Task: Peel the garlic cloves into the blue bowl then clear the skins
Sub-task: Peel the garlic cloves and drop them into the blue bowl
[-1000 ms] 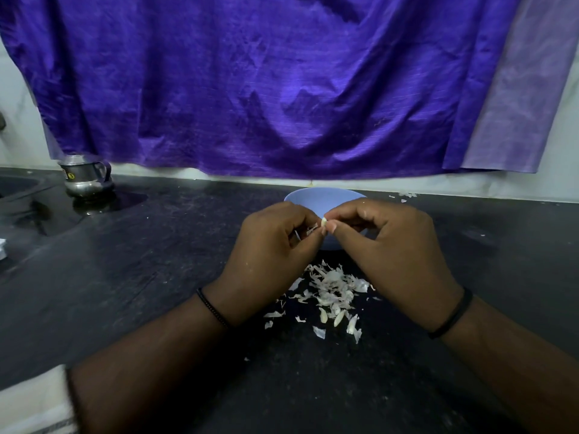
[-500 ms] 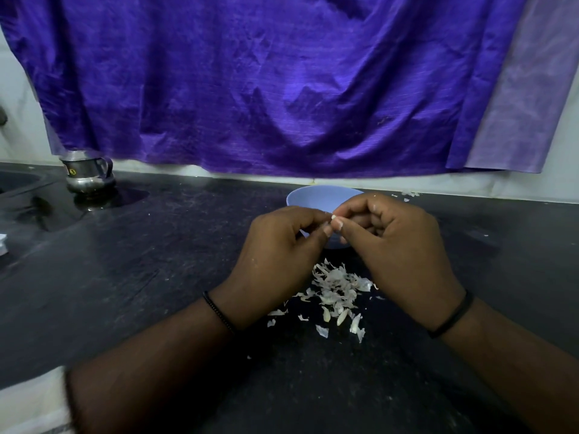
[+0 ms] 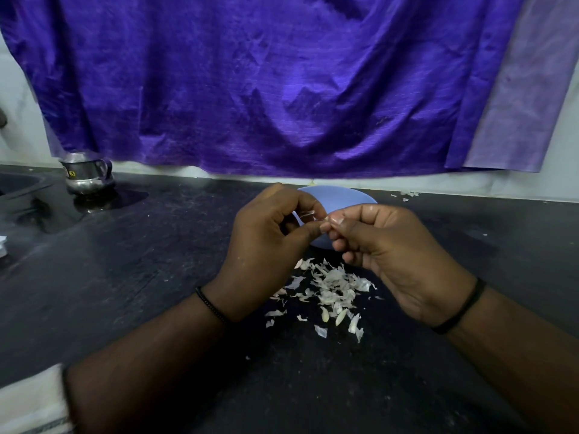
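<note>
Hands have drifted apart slightly since a moment ago: left hand pinches a torn papery skin, right hand grips the small clove, above the round pale-blue bowl near the black counter's back edge; peeling continues.

I can read only one mark: a small yellow round sticker with the digit 5 on the steel jug.
</note>
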The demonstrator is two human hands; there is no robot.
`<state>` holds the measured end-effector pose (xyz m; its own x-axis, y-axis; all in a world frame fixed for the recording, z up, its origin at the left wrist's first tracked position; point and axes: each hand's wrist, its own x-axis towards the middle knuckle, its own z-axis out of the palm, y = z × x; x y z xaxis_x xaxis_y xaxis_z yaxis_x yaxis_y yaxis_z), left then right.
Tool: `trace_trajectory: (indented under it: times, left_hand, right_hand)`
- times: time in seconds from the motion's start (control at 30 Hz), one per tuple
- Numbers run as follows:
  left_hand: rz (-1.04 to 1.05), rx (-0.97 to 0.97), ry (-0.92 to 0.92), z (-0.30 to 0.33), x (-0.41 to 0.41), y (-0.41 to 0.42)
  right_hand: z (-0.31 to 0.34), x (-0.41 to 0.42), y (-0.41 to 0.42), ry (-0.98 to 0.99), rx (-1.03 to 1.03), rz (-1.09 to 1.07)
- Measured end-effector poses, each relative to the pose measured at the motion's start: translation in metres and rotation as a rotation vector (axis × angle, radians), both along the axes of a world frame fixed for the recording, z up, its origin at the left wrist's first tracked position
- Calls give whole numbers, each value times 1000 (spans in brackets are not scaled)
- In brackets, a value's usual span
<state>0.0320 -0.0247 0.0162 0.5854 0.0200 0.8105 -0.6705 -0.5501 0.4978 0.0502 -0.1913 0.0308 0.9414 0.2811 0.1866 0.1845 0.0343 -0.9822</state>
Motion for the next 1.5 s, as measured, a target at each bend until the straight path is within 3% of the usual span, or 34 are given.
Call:
trace_trajectory:
  times: [0.63,1.03,1.5]
  left_hand:
    - [47,201,-70,1,3,8]
    - [169,165,-163,-6,2,1]
    - [188,197,-160,-4,-1,2]
  right_hand:
    - [2,-4,0,-308,-142,-11]
    - [1,-7,6,-214,-10,-43]
    - [2,-11,6,-239,-46,-80]
